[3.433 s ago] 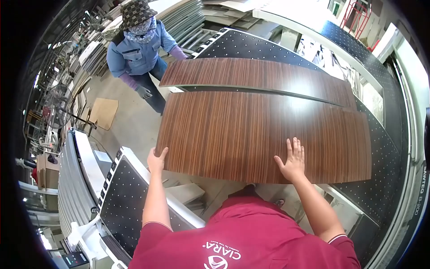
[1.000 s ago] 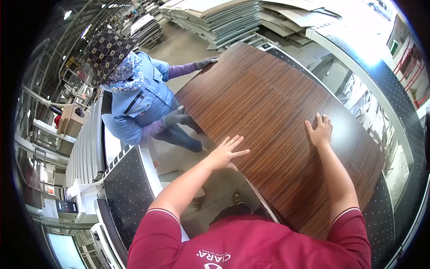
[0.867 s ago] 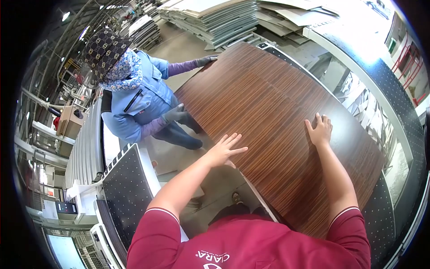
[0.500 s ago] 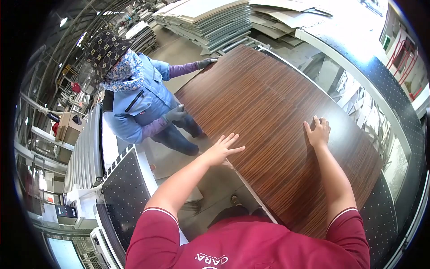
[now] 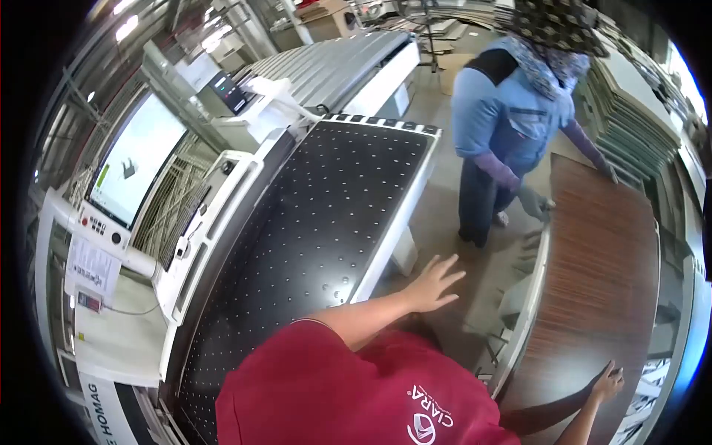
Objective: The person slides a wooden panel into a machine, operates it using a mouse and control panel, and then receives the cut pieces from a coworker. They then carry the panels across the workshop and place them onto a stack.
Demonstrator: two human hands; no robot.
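Note:
A long brown wood-grain panel [image 5: 601, 274] lies on the right, over a black perforated table. My right hand [image 5: 607, 383] rests flat on its near end, fingers spread. My left hand [image 5: 432, 283] hovers open in the air over the gap between the two tables, holding nothing. A co-worker in a blue jacket [image 5: 512, 111] and grey gloves stands at the panel's far end, with one gloved hand [image 5: 535, 203] on the panel's edge and the other at its far corner.
A black perforated machine table [image 5: 311, 230] fills the left middle. Left of it stand a control console with a screen [image 5: 137, 167] and a ribbed grey conveyor [image 5: 334, 63]. Stacked boards [image 5: 638, 111] lie behind the co-worker.
My view has swung left toward the machine table and console. My left hand has come off the panel and now hangs in the air; my right hand stays on it.

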